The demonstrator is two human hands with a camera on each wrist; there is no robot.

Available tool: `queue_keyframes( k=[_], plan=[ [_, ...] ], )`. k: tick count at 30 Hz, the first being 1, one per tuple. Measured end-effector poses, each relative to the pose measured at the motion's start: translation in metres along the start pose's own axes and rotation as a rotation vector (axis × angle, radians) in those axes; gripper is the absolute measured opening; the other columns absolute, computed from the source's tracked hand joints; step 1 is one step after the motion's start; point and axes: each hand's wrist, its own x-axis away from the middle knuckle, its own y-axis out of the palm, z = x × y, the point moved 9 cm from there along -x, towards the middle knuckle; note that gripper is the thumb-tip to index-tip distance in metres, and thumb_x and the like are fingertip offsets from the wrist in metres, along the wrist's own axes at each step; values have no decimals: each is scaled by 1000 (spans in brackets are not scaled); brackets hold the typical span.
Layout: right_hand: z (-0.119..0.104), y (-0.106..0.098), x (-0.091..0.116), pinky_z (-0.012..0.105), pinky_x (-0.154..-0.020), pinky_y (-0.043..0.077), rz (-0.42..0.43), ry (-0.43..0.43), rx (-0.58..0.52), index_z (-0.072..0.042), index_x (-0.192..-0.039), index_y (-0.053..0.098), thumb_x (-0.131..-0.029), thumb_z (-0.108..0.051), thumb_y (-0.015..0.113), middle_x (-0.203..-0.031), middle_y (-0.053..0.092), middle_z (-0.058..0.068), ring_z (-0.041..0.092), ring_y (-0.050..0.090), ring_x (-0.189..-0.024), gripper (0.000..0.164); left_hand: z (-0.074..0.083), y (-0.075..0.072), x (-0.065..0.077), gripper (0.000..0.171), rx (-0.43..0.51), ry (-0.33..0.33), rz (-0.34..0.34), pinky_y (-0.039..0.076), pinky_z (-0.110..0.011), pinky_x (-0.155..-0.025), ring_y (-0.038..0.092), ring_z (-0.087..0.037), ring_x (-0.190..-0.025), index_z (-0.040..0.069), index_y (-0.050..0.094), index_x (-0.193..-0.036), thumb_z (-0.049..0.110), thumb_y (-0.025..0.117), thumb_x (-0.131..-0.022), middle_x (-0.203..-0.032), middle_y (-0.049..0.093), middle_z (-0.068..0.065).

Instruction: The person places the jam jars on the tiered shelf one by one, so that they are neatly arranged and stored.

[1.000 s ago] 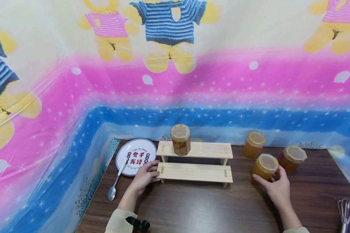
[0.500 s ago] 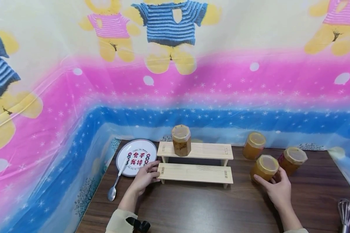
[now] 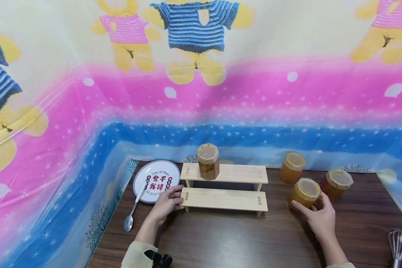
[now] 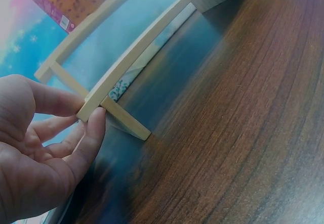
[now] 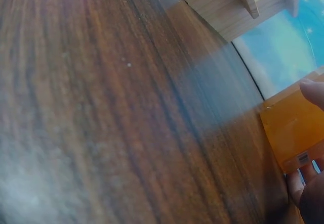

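A two-step wooden rack (image 3: 224, 199) stands in the middle of the table, one jar (image 3: 209, 163) with dark specks on its upper step. My left hand (image 3: 167, 204) pinches the left end of the lower step, thumb below and fingers above in the left wrist view. At the right, my right hand (image 3: 321, 216) grips an amber jar (image 3: 303, 193) with a pale yellow lid, thumb and fingers on either side. In the right wrist view that jar (image 5: 293, 125) appears to rest on the table. Close by stand another amber jar (image 3: 291, 167) and a speckled jar (image 3: 335, 184).
Left of the rack lies a white plate (image 3: 157, 167) with red characters, a white-handled spoon (image 3: 133, 212) resting partly on it. A metal whisk (image 3: 398, 243) lies at the table's right edge. Behind the table hangs a printed cloth (image 3: 254, 93).
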Motion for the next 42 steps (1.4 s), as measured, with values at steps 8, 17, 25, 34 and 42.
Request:
queue_keyframes(
  k=[8,17,25,34,42],
  plan=[
    [-6,-4,1,10,-90,48,12,-4,-19,-23,-152,51,-78,-19,94,-139,57,3,10,53,-120,85,-2,0,-1,59,2,-2,-3,61,-36,-78,67,-24,-94,-2,50,-150,-5,63,-92,-122,64,-21],
    [-15,-10,-2,10,-88,48,29,-5,-23,-23,-149,55,-77,-18,94,-133,60,2,7,54,-117,82,-1,0,0,59,16,3,4,62,-38,-78,67,-24,-93,-2,51,-149,-6,62,-92,-122,65,-21],
    [-33,-14,-3,16,-95,49,37,-9,13,-27,-150,53,-79,-23,93,-136,59,2,7,54,-120,82,-3,-1,-1,58,12,-2,7,62,-35,-78,67,-25,-94,-2,51,-149,-6,62,-92,-123,64,-22],
    [-63,-15,-3,10,-91,49,26,-70,-7,-25,-150,53,-79,-18,93,-134,60,1,7,54,-117,82,-3,0,-2,59,4,-8,-1,62,-34,-77,67,-24,-95,-2,50,-150,-5,62,-92,-123,63,-22],
    [-79,-12,-5,15,-96,50,-9,-87,24,-29,-151,52,-80,-26,92,-135,61,0,5,55,-118,82,-2,-1,-1,58,17,1,3,61,-37,-78,67,-25,-94,-1,52,-149,-6,63,-92,-122,64,-21]
  ],
)
